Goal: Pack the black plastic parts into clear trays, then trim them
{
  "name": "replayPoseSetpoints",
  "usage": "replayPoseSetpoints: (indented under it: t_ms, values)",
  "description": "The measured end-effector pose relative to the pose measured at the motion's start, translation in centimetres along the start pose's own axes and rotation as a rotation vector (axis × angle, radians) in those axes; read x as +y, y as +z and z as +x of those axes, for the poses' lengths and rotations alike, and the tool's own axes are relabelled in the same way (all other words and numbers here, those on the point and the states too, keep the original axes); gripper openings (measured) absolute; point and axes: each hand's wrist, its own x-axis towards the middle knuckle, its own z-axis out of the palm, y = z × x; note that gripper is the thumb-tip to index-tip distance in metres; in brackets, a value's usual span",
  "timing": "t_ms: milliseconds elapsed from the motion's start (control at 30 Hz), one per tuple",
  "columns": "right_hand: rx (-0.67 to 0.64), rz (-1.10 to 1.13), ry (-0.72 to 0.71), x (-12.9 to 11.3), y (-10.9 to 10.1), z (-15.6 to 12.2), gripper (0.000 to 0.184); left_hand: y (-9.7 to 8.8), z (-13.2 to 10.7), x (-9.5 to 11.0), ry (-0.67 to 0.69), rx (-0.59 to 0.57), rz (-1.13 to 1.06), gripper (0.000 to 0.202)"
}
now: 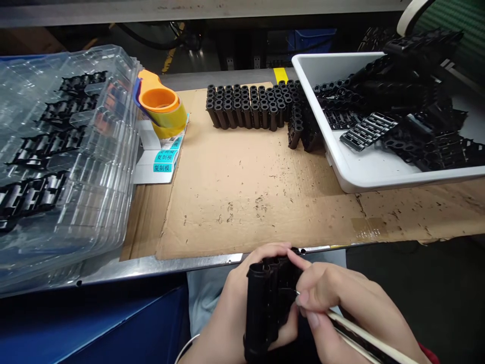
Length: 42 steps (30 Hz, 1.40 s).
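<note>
My left hand (231, 298) is wrapped round a black plastic part with a row of joined tubes (258, 303), held upright at the table's front edge. The fingers of my right hand (333, 298) pinch a slim tool with a pale and black handle (359, 333). Its thin, curved tip (290, 291) is at the inner side of the black part; whether it touches is hard to tell. My right index finger rests near the part's top edge. Similar black tube parts (246, 107) stand upright in a block at the back of the cardboard (215, 187).
At right, a white tray (343, 172) holds a heap of black parts (409, 111). Stacked clear plastic trays (109, 202) with black parts (49, 146) stand left. An orange tape dispenser (161, 98) sits on labelled sheets (162, 169). Dark shavings (259, 202) dot the cardboard.
</note>
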Motion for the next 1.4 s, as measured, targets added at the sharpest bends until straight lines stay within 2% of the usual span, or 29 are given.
replayPoseSetpoints:
  t_ms: [67, 167, 267, 333, 433, 500, 600, 667, 733, 833, 867, 933, 1000, 1033, 1100, 1133, 1233, 1300, 1400]
  values:
    - [-0.026, 0.047, 0.022, 0.0, -0.3, 0.0, 0.027, -0.1, 0.1, -0.2, 0.020, 0.010, 0.012, 0.070]
    - [0.028, 0.197, 0.148, 0.2, -0.1, -0.2, 0.021, -0.1, 0.3, -0.5, 0.089, 0.068, 0.020, 0.066]
    - [0.079, 0.568, 0.379, 0.9, 0.7, -0.2, 0.015, 0.0, 0.5, -0.7, 0.194, 0.145, 0.080, 0.055]
    - [0.094, 0.879, 0.510, 1.4, 1.3, -0.1, 0.019, 0.0, 0.7, -0.9, 0.272, 0.184, 0.128, 0.054]
    - [0.099, 1.162, 0.599, 2.1, 1.5, 0.0, 0.020, 0.2, 1.2, -1.1, 0.315, 0.235, 0.171, 0.063]
    - [0.098, 1.170, 0.606, 2.4, 1.2, -0.2, 0.016, 0.2, 1.6, -1.3, 0.319, 0.262, 0.242, 0.067]
    - [0.130, 1.042, 0.535, 3.0, 0.3, -0.6, 0.014, -0.1, 1.9, -1.5, 0.326, 0.310, 0.418, 0.063]
    - [0.199, 0.956, 0.482, 3.5, -0.4, -0.8, 0.012, -0.7, 2.4, -1.6, 0.236, 0.304, 0.455, 0.063]
    - [0.269, 0.882, 0.447, 4.1, -1.1, -0.9, 0.012, -1.7, 3.7, -1.5, 0.077, 0.256, 0.391, 0.059]
    - [0.366, 0.773, 0.424, 5.0, -2.1, -1.1, 0.015, -3.5, 7.6, -1.1, -0.177, 0.137, 0.340, 0.035]
    - [0.398, 0.749, 0.425, 5.4, -2.4, -1.2, 0.016, -3.9, 9.3, -0.9, -0.234, 0.095, 0.363, 0.034]
    - [0.454, 0.715, 0.417, 6.1, -2.9, -1.7, 0.016, -4.5, 12.5, -0.3, -0.304, 0.017, 0.442, 0.040]
    - [0.482, 0.687, 0.379, 7.0, -3.3, -2.3, 0.013, -4.2, 14.7, 0.1, -0.302, -0.029, 0.476, 0.040]
    - [0.490, 0.671, 0.356, 7.4, -3.5, -2.7, 0.011, -3.8, 15.3, 0.1, -0.268, -0.035, 0.466, 0.036]
    - [0.499, 0.642, 0.299, 8.0, -3.9, -3.2, 0.006, -2.6, 15.3, -0.2, -0.100, -0.018, 0.427, 0.028]
    - [0.508, 0.632, 0.269, 8.0, -4.1, -3.4, 0.004, -2.0, 14.9, -0.5, 0.030, 0.010, 0.392, 0.031]
    - [0.537, 0.600, 0.157, 7.1, -4.5, -3.4, 0.006, -0.2, 12.7, -1.4, 0.416, 0.075, 0.278, 0.060]
    - [0.532, 0.569, 0.116, 5.8, -4.4, -3.0, 0.010, 0.6, 11.1, -1.6, 0.499, 0.084, 0.227, 0.068]
    - [0.536, 0.507, 0.108, 3.7, -3.2, -2.3, 0.014, 1.5, 9.2, -1.3, 0.484, 0.114, 0.179, 0.071]
